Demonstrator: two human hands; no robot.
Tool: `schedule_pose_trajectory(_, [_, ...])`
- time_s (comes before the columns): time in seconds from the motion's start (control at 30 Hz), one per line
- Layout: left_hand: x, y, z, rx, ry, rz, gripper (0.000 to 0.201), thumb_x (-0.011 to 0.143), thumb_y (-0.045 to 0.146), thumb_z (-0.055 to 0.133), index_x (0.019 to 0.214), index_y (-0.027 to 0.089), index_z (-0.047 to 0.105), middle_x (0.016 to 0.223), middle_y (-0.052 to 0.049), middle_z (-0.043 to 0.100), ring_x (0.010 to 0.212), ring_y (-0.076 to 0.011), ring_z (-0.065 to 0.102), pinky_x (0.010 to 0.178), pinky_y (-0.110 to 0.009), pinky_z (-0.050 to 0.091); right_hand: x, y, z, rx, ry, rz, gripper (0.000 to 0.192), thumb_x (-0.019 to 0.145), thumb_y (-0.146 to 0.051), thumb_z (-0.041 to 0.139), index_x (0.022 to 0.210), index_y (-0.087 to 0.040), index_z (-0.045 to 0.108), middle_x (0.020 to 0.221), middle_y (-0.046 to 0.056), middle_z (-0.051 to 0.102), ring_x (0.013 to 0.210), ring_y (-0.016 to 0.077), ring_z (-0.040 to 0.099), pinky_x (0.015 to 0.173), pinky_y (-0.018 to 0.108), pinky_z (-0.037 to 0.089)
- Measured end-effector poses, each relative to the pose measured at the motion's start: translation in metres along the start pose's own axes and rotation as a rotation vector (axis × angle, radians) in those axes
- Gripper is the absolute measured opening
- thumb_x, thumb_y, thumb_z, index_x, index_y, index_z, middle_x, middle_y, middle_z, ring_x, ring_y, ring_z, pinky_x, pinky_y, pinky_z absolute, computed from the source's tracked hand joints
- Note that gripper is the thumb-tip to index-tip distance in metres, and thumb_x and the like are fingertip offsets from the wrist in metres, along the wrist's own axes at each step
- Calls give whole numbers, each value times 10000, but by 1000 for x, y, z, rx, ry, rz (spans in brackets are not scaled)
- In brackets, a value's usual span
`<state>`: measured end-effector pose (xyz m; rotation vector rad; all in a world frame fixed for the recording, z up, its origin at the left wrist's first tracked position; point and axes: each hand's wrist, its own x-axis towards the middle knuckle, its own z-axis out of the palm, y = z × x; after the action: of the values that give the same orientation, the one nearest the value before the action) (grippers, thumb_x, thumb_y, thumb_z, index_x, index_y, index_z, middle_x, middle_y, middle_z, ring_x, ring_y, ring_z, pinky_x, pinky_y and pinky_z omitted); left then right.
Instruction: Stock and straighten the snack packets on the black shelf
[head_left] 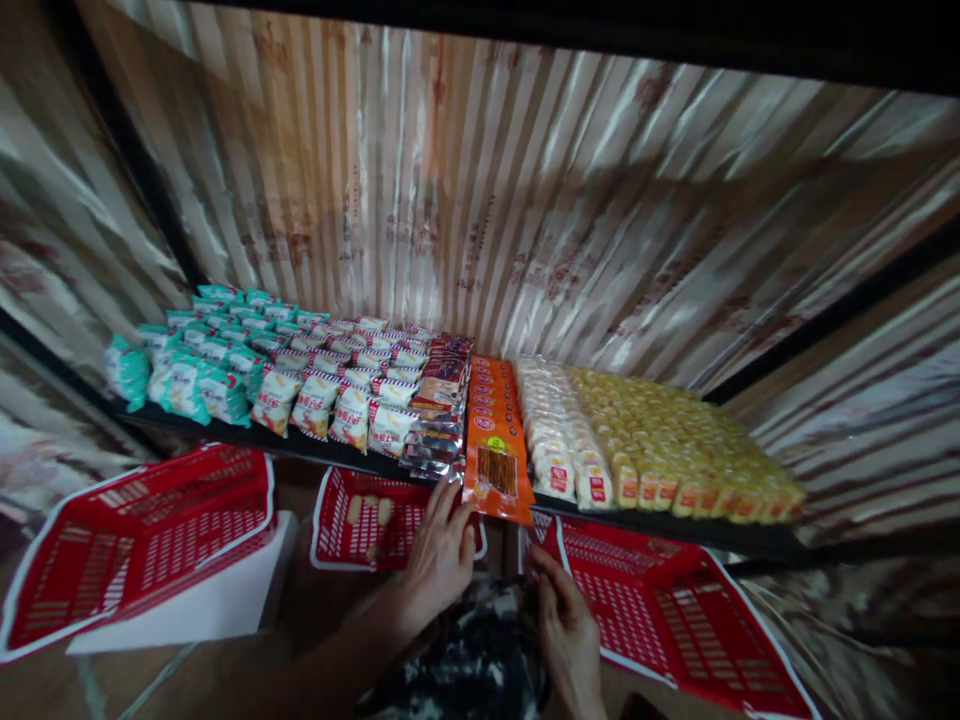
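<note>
My left hand (442, 545) is at the shelf's front edge, fingers stretched out and touching the lower left corner of an orange snack packet (499, 468). Beside those fingertips lie brown and silver packets (442, 400) in an overlapping row. The orange packet is the front one of an overlapping orange row and juts past the shelf edge. Below its lower right corner is my right hand (568, 625), its fingers loosely bent and apart, with nothing visible in them. Whether its fingertips touch the packet I cannot tell.
Teal bags (180, 385) and white snack bags (330, 405) fill the black shelf's (300, 445) left side. White-wrapped packs (559, 440) and yellow-wrapped packs (675, 440) line the right. Below stand red baskets: left (150, 540), middle (337, 535), holding several pale pieces, and right (660, 610).
</note>
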<state>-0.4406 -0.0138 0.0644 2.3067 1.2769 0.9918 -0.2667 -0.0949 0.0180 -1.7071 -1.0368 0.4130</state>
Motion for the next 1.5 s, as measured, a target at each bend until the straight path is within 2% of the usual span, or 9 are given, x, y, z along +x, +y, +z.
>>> schedule_pose_trajectory(0.17, [-66, -14, -20, -32, -78, -105, 345, 812, 116, 424, 1096, 146, 617, 1346, -124, 489, 1239, -220, 469, 1010, -380, 444, -38, -19, 16, 19, -79, -22, 359, 764, -433, 516, 974, -193, 680, 1040, 96, 694, 987, 254, 644, 886, 407, 519])
schedule_pose_trajectory(0.4, [-161, -24, -53, -75, -153, -291, 350, 797, 97, 423, 1070, 158, 634, 1284, -103, 554, 1168, -183, 540, 994, -335, 453, -102, -45, 30, 38, -152, -106, 343, 788, -400, 506, 990, -179, 672, 1068, 108, 681, 1006, 246, 634, 909, 413, 503])
schedule_pose_trajectory(0.7, [-263, -16, -88, -107, -212, -361, 386, 755, 39, 396, 1011, 162, 656, 1238, -110, 589, 1146, -184, 558, 996, -336, 445, -183, -49, 17, 51, -154, -64, 364, 768, -426, 505, 978, -182, 676, 1024, 103, 699, 951, 247, 656, 864, 403, 528])
schedule_pose_trajectory(0.77, [-278, -15, -95, -127, -171, -349, 379, 753, 46, 391, 974, 181, 667, 1203, -92, 614, 1118, -179, 578, 976, -328, 463, -195, -51, 13, 41, -134, -54, 368, 757, -435, 504, 960, -183, 680, 1013, 101, 703, 934, 249, 661, 860, 403, 530])
schedule_pose_trajectory(0.93, [-299, -12, -114, -160, 52, -267, 354, 795, 101, 362, 914, 200, 680, 1094, -71, 670, 998, -159, 641, 872, -281, 529, -211, -63, 8, 73, -128, -63, 362, 749, -436, 520, 956, -183, 677, 968, 97, 713, 888, 236, 671, 779, 348, 560])
schedule_pose_trajectory(1.07, [-306, -13, -136, -45, 158, -206, 353, 815, 126, 356, 934, 196, 681, 1111, -82, 664, 1027, -169, 631, 878, -299, 527, -215, -73, 18, 123, -125, -79, 376, 752, -458, 528, 960, -183, 678, 960, 93, 714, 843, 219, 679, 714, 315, 571])
schedule_pose_trajectory(1.2, [-318, -28, -157, 64, 219, -155, 346, 829, 130, 364, 939, 203, 683, 1115, -75, 665, 1030, -164, 631, 864, -295, 532, -218, -81, 46, 169, -139, -118, 369, 752, -471, 531, 928, -186, 687, 895, 90, 723, 781, 215, 686, 666, 303, 573])
schedule_pose_trajectory(1.33, [-339, -61, -174, 143, 292, -165, 331, 845, 151, 369, 923, 208, 686, 1073, -65, 685, 975, -157, 656, 813, -263, 551, -223, -100, 86, 169, -214, -167, 302, 769, -377, 503, 904, -183, 692, 867, 83, 721, 751, 198, 678, 672, 294, 561])
schedule_pose_trajectory(1.5, [-355, -101, -198, 206, 285, -142, 304, 848, 176, 397, 941, 212, 684, 1062, -50, 690, 946, -155, 666, 792, -235, 556, -233, -135, 134, 267, -295, -204, 283, 782, -305, 472, 919, -186, 688, 856, 67, 710, 744, 183, 657, 663, 288, 545])
